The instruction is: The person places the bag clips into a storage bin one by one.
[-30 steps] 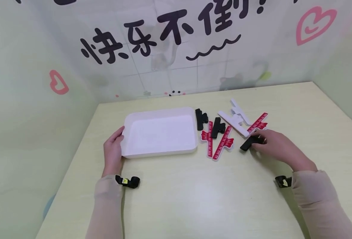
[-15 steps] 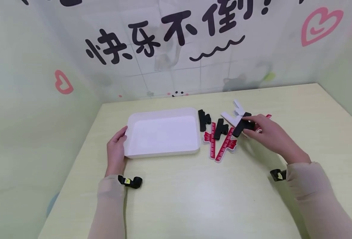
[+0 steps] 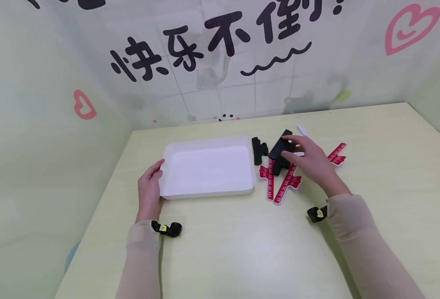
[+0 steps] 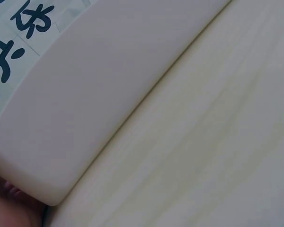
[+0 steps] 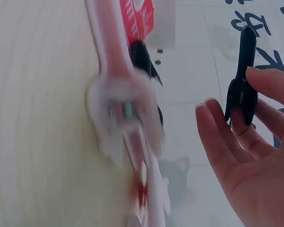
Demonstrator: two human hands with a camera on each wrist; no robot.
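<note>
Left hand (image 3: 150, 193) grips the left edge of the white tray (image 3: 207, 196), which sits left of centre toward the tabletop's (image 3: 234, 249) back edge. Right hand (image 3: 311, 160) pinches a black clip (image 3: 281, 145) between thumb and fingers — held off the tabletop, right of the tray. About it, toward the back-right corner: two more black clips, three red-and-white clips, a white clip (image 3: 302, 130) — mostly hidden behind the right hand.
</note>
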